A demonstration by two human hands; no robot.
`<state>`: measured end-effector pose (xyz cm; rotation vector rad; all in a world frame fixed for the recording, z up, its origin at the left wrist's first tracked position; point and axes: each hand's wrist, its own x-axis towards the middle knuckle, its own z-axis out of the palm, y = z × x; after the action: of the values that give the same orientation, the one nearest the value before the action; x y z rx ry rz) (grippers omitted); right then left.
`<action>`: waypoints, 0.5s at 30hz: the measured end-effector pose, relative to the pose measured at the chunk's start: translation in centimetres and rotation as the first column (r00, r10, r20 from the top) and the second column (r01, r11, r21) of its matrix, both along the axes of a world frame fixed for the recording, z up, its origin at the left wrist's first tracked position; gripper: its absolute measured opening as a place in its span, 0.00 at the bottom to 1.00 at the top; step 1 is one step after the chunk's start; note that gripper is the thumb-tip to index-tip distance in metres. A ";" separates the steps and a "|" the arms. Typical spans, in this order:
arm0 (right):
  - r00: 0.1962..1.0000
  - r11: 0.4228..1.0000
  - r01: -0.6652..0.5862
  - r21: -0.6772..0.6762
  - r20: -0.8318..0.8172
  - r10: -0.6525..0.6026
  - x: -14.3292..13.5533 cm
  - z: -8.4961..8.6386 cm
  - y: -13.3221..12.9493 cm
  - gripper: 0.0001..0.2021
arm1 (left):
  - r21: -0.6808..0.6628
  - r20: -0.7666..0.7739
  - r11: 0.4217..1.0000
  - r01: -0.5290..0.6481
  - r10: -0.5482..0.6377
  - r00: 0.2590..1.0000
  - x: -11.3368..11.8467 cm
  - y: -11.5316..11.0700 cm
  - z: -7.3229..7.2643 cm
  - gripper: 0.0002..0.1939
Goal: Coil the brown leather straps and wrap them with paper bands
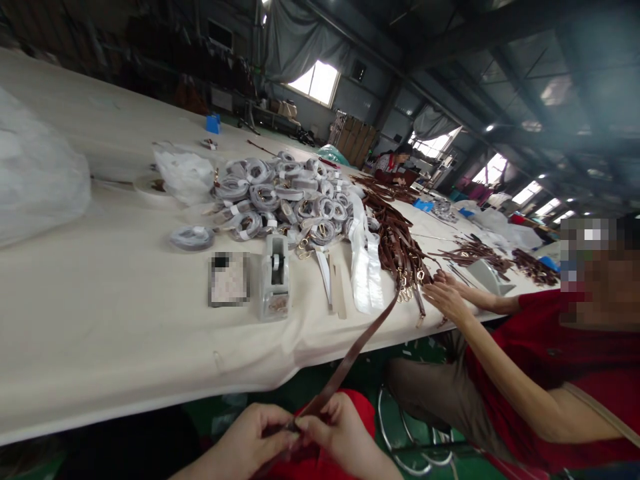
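Note:
A long brown leather strap (pixel 350 357) runs from the table down to my lap, where both hands pinch its near end. My left hand (pixel 253 437) grips the tip between thumb and forefinger. Close beside it, almost touching, my right hand (pixel 337 430) holds the same strap with the thumb on top. The far end reaches a heap of brown straps (pixel 395 233) with gold-coloured metal clasps. Left of that heap lies a pile of coiled straps in clear wrapping (pixel 295 193). The exact end between my fingers is partly hidden.
On the table (pixel 125 333) stand a tape dispenser (pixel 275 280), a pixelated flat item (pixel 229 279), white strips (pixel 367 267) and a pale thin blade-like piece (pixel 324 277). A plastic bag (pixel 40 167) lies left. A co-worker in red (pixel 540 373) sits right, hands at the brown straps.

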<state>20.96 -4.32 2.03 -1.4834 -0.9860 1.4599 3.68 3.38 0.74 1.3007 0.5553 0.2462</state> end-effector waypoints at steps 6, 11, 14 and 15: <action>0.982 0.973 0.165 0.164 0.060 -0.177 0.7 0.9 0.2 0.19 | -0.011 0.014 0.999 -0.045 0.045 0.999 -0.2 -0.6 0.1 0.30; 0.961 0.961 0.183 0.208 0.168 -0.219 1.5 1.5 1.4 0.24 | 0.232 0.003 0.960 -0.158 0.161 0.987 -0.5 -0.6 0.8 0.30; 0.958 0.962 0.180 0.203 0.188 -0.219 0.7 1.5 1.8 0.26 | 0.310 -0.003 0.934 -0.178 0.188 0.982 -0.7 -0.6 1.0 0.29; 0.956 0.962 0.185 0.201 0.189 -0.224 0.3 1.5 1.9 0.27 | 0.314 -0.005 0.933 -0.177 0.189 0.982 -0.8 -0.7 0.9 0.28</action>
<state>21.31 -2.44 3.54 -1.5762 -1.0273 1.0525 2.92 2.71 1.66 1.5634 0.6887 0.4824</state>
